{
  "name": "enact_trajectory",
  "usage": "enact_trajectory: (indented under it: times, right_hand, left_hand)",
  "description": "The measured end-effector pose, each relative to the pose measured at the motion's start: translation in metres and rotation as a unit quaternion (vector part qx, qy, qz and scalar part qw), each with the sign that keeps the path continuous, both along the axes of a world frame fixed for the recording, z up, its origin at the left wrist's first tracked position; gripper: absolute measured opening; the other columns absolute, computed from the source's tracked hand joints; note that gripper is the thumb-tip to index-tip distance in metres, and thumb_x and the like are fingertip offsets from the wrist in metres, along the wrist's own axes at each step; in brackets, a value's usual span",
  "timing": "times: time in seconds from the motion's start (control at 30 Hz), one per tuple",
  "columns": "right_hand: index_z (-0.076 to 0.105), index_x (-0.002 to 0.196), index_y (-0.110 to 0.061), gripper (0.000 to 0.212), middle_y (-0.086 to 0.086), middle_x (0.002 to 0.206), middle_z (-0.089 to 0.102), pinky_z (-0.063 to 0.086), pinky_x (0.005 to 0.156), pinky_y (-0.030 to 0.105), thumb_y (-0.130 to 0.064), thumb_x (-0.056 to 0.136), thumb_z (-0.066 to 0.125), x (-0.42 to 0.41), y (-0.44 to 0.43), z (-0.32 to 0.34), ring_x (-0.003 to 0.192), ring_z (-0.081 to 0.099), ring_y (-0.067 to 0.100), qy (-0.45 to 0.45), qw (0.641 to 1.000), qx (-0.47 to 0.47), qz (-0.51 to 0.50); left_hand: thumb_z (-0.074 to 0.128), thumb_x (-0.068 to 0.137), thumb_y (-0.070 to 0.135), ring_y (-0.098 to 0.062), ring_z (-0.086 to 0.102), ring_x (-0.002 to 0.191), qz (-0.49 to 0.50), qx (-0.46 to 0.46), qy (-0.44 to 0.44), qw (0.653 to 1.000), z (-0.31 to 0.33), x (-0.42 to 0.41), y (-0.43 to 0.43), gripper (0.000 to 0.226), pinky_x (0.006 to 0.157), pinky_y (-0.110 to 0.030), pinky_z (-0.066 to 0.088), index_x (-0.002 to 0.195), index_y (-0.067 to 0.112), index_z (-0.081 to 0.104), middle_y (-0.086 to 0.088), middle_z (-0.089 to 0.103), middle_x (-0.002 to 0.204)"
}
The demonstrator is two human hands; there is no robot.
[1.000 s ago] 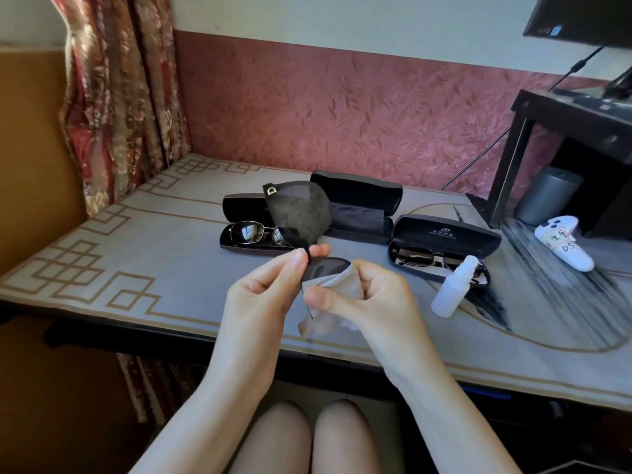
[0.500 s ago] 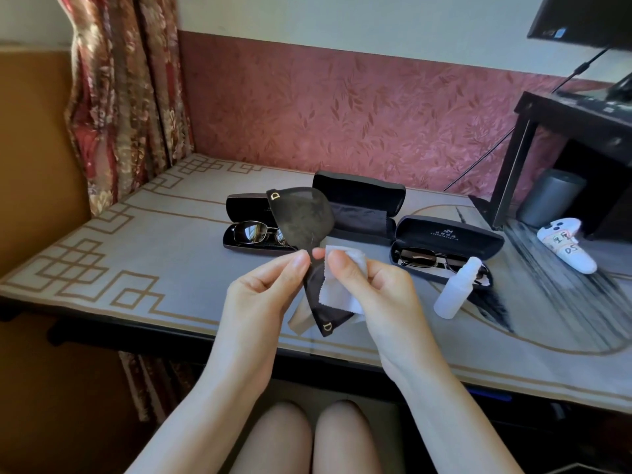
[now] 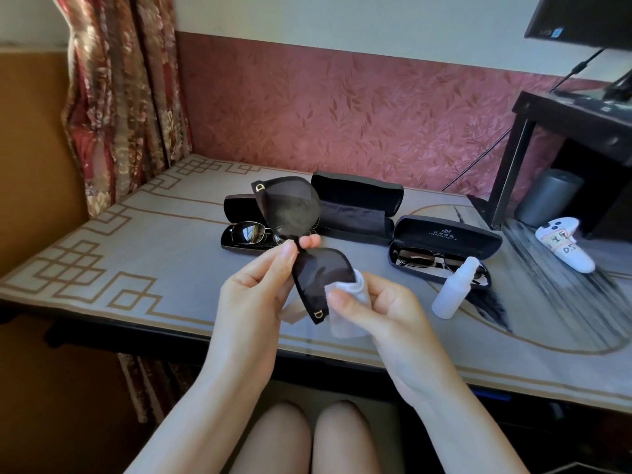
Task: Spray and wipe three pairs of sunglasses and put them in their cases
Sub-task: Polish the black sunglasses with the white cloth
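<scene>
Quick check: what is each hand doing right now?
Left hand: pinching the dark sunglasses at the bridge.
Right hand: holding the white cloth against the lower lens.

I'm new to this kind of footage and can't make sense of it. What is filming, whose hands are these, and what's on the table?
No machine here: a person works with bare hands, and the one picture comes from a camera worn on their head, looking down at a table. The left hand pinches black sunglasses at the bridge. The right hand holds a white cloth against the lower lens. Three open cases lie on the table: the left case holds a metal-framed pair, the right case a second pair, and the middle case holds no glasses. A white spray bottle stands in front of the right case.
</scene>
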State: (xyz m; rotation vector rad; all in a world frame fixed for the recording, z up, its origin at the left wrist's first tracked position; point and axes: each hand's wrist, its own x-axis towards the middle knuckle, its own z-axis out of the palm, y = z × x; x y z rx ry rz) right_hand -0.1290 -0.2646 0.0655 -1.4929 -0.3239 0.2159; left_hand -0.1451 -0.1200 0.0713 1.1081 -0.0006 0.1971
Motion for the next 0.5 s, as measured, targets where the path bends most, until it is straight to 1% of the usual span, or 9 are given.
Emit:
enact_trajectory:
  times: [0.1,0.17,0.2,0.27,0.33,0.37,0.43,0.5]
  right_hand:
    - [0.07,0.104,-0.009,0.032,0.007,0.1,0.075,0.052,0.076,0.019,-0.019,0.074,0.072,-0.002,0.002,-0.002,0.091,0.069,0.012,0.018,1.0,0.008,0.006]
    - [0.069,0.106,-0.009,0.035,0.007,0.101,0.075,0.053,0.075,0.021,-0.016,0.072,0.078,-0.003,0.005,0.0,0.093,0.07,0.015,0.021,1.0,0.005,0.008]
    - [0.068,0.105,-0.009,0.037,0.007,0.1,0.076,0.053,0.074,0.021,-0.014,0.071,0.081,-0.003,0.006,0.0,0.091,0.071,0.014,0.023,1.0,0.008,0.007]
    - [0.068,0.106,-0.007,0.04,0.007,0.096,0.076,0.054,0.071,0.022,-0.013,0.068,0.08,-0.003,0.008,0.001,0.086,0.072,0.015,0.031,0.999,0.017,-0.006]
    - [0.068,0.106,-0.008,0.04,0.011,0.092,0.076,0.055,0.071,0.026,-0.016,0.068,0.08,-0.002,0.011,0.002,0.082,0.072,0.021,0.036,0.999,0.02,-0.017]
    - [0.069,0.103,-0.01,0.038,0.012,0.09,0.075,0.055,0.073,0.027,-0.019,0.068,0.082,-0.001,0.012,0.003,0.081,0.071,0.024,0.035,0.999,0.015,-0.024]
    - [0.071,0.09,-0.017,0.028,0.011,0.084,0.076,0.055,0.074,0.022,-0.025,0.066,0.085,0.0,0.014,0.004,0.079,0.071,0.024,0.035,0.998,0.009,-0.042]
    - [0.07,0.075,-0.023,0.022,0.004,0.078,0.075,0.051,0.067,0.014,-0.029,0.062,0.086,0.001,0.016,0.007,0.076,0.07,0.016,0.044,0.997,0.022,-0.065]
  left_hand:
    - [0.057,0.078,0.033,-0.019,0.069,0.101,0.01,0.001,0.006,1.0,0.0,0.001,-0.003,0.036,0.069,-0.029,0.055,0.103,0.012,0.073,-0.006,0.075,0.102]
    - [0.058,0.077,0.033,-0.018,0.068,0.099,0.018,0.006,0.01,1.0,-0.001,0.001,-0.006,0.034,0.069,-0.032,0.047,0.1,0.013,0.074,-0.006,0.075,0.101]
    - [0.058,0.077,0.032,-0.018,0.067,0.101,0.021,0.006,0.009,1.0,-0.002,0.001,-0.007,0.033,0.074,-0.034,0.047,0.099,0.014,0.075,-0.007,0.075,0.102]
    - [0.058,0.078,0.031,-0.018,0.068,0.105,0.021,0.006,0.001,1.0,-0.004,0.001,-0.009,0.03,0.092,-0.035,0.049,0.096,0.016,0.077,-0.007,0.075,0.103]
    - [0.059,0.078,0.031,-0.016,0.069,0.104,0.015,0.013,-0.005,1.0,-0.004,0.0,-0.009,0.027,0.099,-0.036,0.047,0.091,0.02,0.079,-0.006,0.076,0.1]
    - [0.059,0.078,0.032,-0.016,0.069,0.104,0.013,0.02,-0.007,1.0,-0.005,0.0,-0.009,0.026,0.101,-0.038,0.045,0.091,0.022,0.079,-0.005,0.076,0.1]
    - [0.06,0.078,0.034,-0.02,0.067,0.109,0.01,0.031,-0.012,0.999,-0.006,-0.001,-0.008,0.029,0.106,-0.043,0.042,0.096,0.02,0.079,-0.007,0.075,0.104]
    - [0.06,0.08,0.034,-0.023,0.066,0.11,0.003,0.042,-0.015,0.999,-0.006,-0.003,-0.006,0.031,0.106,-0.046,0.042,0.1,0.019,0.077,-0.01,0.074,0.104]
